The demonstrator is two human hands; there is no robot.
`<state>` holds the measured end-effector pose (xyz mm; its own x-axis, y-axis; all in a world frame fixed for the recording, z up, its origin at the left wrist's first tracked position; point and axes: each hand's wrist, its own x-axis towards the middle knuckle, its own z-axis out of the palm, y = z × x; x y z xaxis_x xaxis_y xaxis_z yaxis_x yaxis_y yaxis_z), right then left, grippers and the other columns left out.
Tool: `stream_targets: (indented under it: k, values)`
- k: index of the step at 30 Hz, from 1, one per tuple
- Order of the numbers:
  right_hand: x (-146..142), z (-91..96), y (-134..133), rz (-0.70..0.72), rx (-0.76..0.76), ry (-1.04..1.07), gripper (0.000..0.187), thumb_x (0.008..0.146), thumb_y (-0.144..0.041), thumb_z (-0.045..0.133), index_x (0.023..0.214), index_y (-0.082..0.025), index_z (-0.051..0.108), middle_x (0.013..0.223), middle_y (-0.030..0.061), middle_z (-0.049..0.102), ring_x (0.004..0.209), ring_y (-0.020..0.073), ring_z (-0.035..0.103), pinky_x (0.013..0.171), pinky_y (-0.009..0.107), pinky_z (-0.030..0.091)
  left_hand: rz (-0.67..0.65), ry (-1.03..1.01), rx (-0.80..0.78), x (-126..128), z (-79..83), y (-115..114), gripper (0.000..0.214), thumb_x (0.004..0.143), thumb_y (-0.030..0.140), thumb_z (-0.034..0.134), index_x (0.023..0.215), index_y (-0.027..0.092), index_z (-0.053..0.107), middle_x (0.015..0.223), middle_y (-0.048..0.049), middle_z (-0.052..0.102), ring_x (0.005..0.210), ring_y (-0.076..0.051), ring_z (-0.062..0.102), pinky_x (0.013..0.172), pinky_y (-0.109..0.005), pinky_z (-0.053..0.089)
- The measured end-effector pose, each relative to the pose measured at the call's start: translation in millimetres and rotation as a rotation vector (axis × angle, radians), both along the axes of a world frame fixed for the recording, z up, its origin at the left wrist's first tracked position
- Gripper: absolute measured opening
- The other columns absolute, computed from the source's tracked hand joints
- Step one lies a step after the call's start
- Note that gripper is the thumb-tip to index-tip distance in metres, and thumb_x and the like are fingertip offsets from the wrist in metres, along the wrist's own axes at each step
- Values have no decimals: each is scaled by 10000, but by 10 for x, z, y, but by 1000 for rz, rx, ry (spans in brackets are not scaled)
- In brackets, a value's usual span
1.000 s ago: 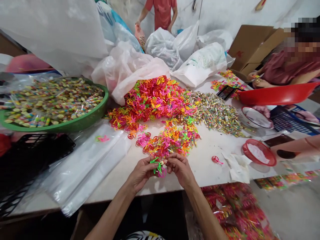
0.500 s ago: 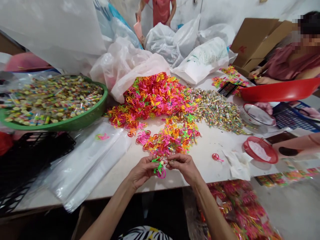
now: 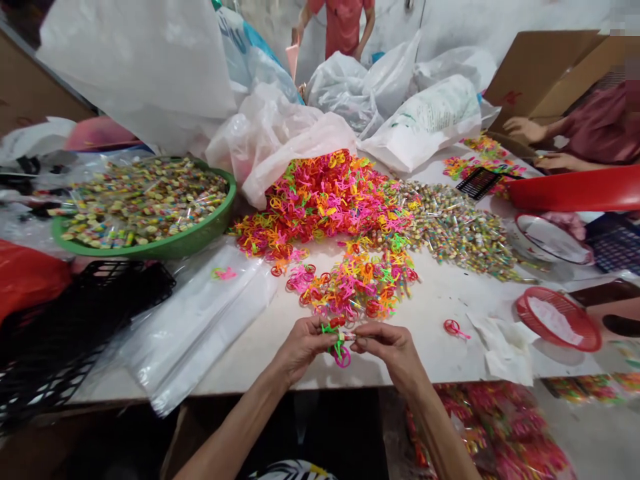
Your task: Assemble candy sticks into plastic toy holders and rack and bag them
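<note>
My left hand (image 3: 304, 345) and my right hand (image 3: 387, 347) meet at the near edge of the white table (image 3: 430, 320). Both pinch a small cluster of plastic toy pieces (image 3: 339, 343), green and pink, between their fingertips. Just beyond them lies a small heap of neon plastic pieces (image 3: 357, 283). A much larger pile of the same pieces (image 3: 325, 197) spills from a white bag farther back. To its right is a spread of small wrapped candy tubes (image 3: 457, 230).
A green basin (image 3: 150, 248) of packed sweets sits at the left, with clear plastic bags (image 3: 200, 320) and a black crate (image 3: 75, 320) below it. Red baskets (image 3: 557, 320) and a red bowl (image 3: 575, 190) stand at the right. Another person's hands (image 3: 525, 130) work at the far right; someone in red (image 3: 343, 23) stands behind.
My hands keep working the same small pieces together at the table edge; the view has shifted slightly left. The person at the right has reached a hand toward the cardboard box.
</note>
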<state>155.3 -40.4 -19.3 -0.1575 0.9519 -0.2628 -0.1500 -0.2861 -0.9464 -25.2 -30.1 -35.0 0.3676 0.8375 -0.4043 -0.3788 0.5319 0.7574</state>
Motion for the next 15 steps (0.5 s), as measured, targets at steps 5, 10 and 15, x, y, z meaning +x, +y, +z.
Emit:
stream_targets:
  k: [5, 10, 15]
  values:
    - [-55, -22, 36, 12, 179, -182, 96, 650, -240, 712, 730, -188, 703, 727, 34, 683, 697, 186, 639, 675, 309, 530, 44, 207, 149, 9, 35, 54, 230, 581, 271, 736, 705, 119, 617, 634, -25, 634, 563, -125, 560, 582, -261, 441]
    - [-36, 30, 254, -123, 302, -357, 234, 717, -287, 648, 935, -206, 674, 875, 58, 689, 784, 218, 646, 716, 361, 530, 76, 596, 384, -131, 177, 373, 355, 674, 341, 632, 973, 151, 610, 856, -74, 660, 756, -187, 597, 690, -304, 455]
    - [279, 128, 504, -323, 695, -925, 318, 768, -240, 577, 1082, -260, 620, 1179, 59, 576, 1096, 217, 520, 936, 369, 414, 191, 1385, 622, -394, 227, 989, 186, 672, 357, 589, 685, 172, 600, 713, -76, 611, 861, -297, 561, 766, -401, 400]
